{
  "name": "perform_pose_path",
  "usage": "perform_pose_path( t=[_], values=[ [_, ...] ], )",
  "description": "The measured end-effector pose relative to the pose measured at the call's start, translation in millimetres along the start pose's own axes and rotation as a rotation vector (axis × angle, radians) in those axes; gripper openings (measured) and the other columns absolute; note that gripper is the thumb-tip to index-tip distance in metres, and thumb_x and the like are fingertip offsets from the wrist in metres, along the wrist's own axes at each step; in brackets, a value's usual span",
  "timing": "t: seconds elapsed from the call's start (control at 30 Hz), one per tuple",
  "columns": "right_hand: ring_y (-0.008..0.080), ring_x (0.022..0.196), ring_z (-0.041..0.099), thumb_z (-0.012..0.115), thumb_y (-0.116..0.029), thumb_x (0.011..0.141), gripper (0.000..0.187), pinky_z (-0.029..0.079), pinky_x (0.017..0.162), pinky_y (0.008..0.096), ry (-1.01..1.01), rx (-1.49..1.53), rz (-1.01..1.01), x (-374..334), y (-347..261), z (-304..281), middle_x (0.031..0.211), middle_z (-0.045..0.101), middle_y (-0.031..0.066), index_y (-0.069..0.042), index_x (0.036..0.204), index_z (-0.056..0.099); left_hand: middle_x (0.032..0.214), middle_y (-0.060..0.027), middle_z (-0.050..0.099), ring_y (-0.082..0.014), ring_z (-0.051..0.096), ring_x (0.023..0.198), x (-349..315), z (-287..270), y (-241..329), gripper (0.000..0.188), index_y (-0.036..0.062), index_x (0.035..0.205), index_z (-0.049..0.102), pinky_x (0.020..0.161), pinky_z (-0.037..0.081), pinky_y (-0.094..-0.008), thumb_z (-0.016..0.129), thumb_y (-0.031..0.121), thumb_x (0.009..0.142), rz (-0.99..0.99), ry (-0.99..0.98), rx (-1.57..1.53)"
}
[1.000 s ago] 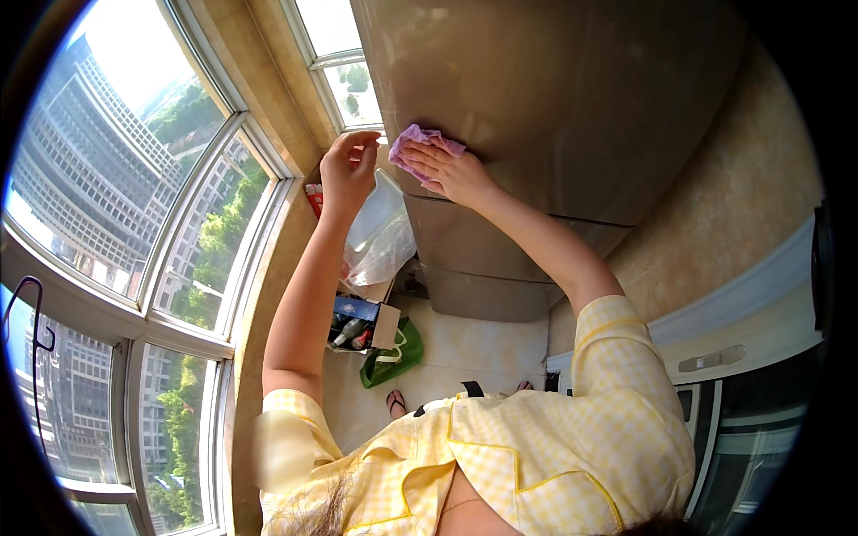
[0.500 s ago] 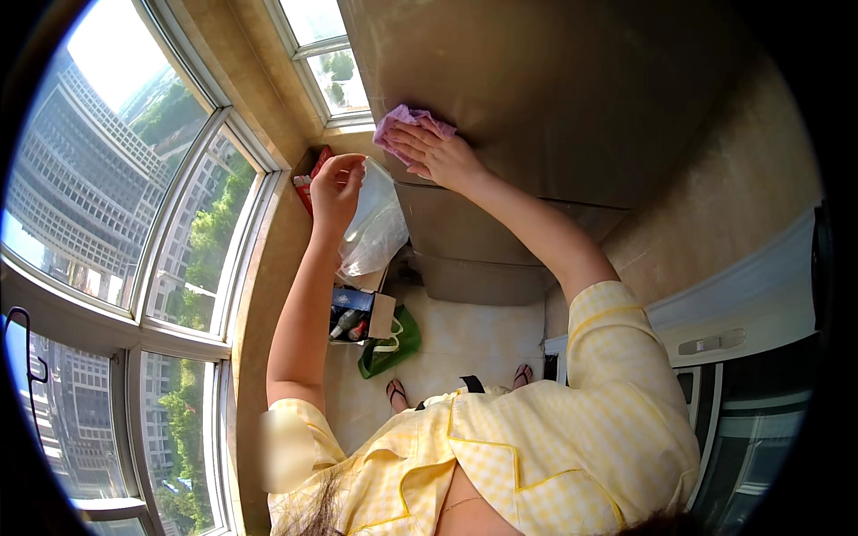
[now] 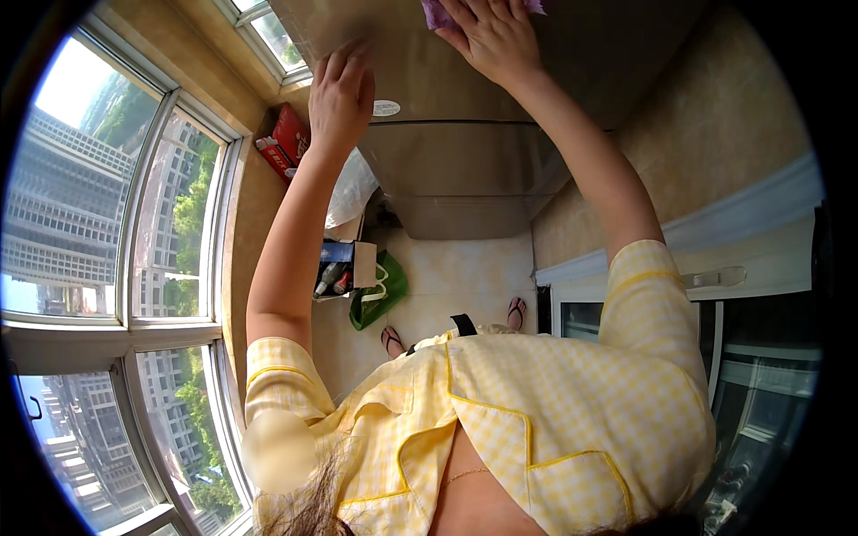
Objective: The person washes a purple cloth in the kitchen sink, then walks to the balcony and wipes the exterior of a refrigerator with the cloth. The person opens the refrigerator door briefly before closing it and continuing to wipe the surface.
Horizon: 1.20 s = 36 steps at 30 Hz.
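Note:
My right hand (image 3: pixel 497 40) presses a purple cloth (image 3: pixel 440 14) against the brownish metallic door of a refrigerator (image 3: pixel 465 85), fingers spread over the cloth. Part of the cloth is cut off by the upper edge of the view. At the refrigerator's left side, my left hand (image 3: pixel 341 100) rests its fingertips by the door's edge, fingers loosely bent, with nothing visible in them. Just right of that hand, a small white oval sticker (image 3: pixel 385 108) is on the door.
Windows (image 3: pixel 179 205) line the left wall. A red box (image 3: pixel 284 138) sits by the window corner. Below are a clear plastic bag (image 3: pixel 352 189), an open carton (image 3: pixel 362 265) of bottles and a green bag (image 3: pixel 382 295) on the tiled floor. At right stands a glazed door (image 3: pixel 715 279).
My right hand and the cloth have moved right and up across the door. My left hand has left its place above the plastic bag and reached up to the refrigerator's edge. The view has shifted.

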State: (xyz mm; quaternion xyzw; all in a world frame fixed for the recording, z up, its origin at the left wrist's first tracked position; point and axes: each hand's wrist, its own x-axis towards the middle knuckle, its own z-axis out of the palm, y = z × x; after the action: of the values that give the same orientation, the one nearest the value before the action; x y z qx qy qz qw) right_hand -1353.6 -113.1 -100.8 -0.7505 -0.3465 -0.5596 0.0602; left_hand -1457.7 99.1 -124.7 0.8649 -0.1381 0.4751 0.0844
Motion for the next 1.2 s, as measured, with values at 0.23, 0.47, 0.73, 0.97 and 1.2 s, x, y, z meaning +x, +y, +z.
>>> perform_pose_path(
  t=[0.23, 0.47, 0.73, 0.97, 1.2],
  values=[
    [0.0087, 0.128, 0.028, 0.047, -0.045, 0.085, 0.052, 0.014, 0.109, 0.0386, -0.488, 0.124, -0.198, -173.9, -23.8, 44.4, 0.138, 0.035, -0.01, -0.026, 0.133, 0.04, 0.132, -0.0113, 0.043, -0.0249, 0.042, 0.121, 79.7, 16.5, 45.7, 0.049, 0.0047, 0.13, 0.04, 0.101, 0.032, -0.0437, 0.051, 0.027, 0.087, 0.372, -0.047, 0.453],
    [0.0089, 0.122, 0.03, 0.051, -0.042, 0.083, 0.051, 0.022, 0.106, 0.0448, -0.488, -0.059, -0.229, -245.9, 28.3, 22.0, 0.135, 0.037, -0.0125, -0.03, 0.132, 0.041, 0.144, -0.004, 0.026, -0.0261, 0.023, 0.133, 71.7, 51.5, -3.2, 0.057, 0.0153, 0.137, 0.032, 0.107, 0.014, -0.0519, 0.045, 0.038, 0.086, 0.291, -0.038, 0.486],
    [0.009, 0.113, 0.04, 0.052, -0.04, 0.084, 0.048, 0.027, 0.101, 0.0392, -0.212, 0.191, -0.033, -149.1, -35.5, 53.6, 0.129, 0.044, -0.0097, -0.027, 0.129, 0.044, 0.145, 0.0027, 0.025, -0.0194, 0.021, 0.134, 73.9, 63.6, -15.4, 0.052, 0.0228, 0.138, 0.032, 0.108, 0.009, -0.0495, 0.033, 0.043, 0.09, 0.283, 0.041, 0.444],
    [0.0316, 0.121, 0.037, 0.055, -0.04, 0.082, 0.048, 0.029, 0.097, 0.0483, -0.261, 0.094, 0.391, -198.2, 35.7, 27.9, 0.136, 0.037, 0.0102, -0.015, 0.122, 0.048, 0.144, -0.0018, 0.028, -0.0245, 0.023, 0.133, 74.1, 57.5, -18.0, 0.049, 0.0174, 0.137, 0.033, 0.108, 0.011, -0.0502, 0.031, 0.037, 0.092, 0.319, 0.084, 0.503],
    [0.0414, 0.134, 0.006, 0.047, -0.039, 0.087, 0.06, 0.009, 0.103, 0.0578, 0.114, 0.09, 0.706, -92.5, 139.0, -8.9, 0.144, 0.011, 0.0229, -0.003, 0.133, 0.033, 0.143, -0.0096, 0.029, -0.0297, 0.024, 0.133, 73.4, 52.2, -14.4, 0.05, 0.008, 0.136, 0.034, 0.108, 0.012, -0.0502, 0.026, 0.034, 0.094, 0.371, 0.116, 0.566]
  ],
)
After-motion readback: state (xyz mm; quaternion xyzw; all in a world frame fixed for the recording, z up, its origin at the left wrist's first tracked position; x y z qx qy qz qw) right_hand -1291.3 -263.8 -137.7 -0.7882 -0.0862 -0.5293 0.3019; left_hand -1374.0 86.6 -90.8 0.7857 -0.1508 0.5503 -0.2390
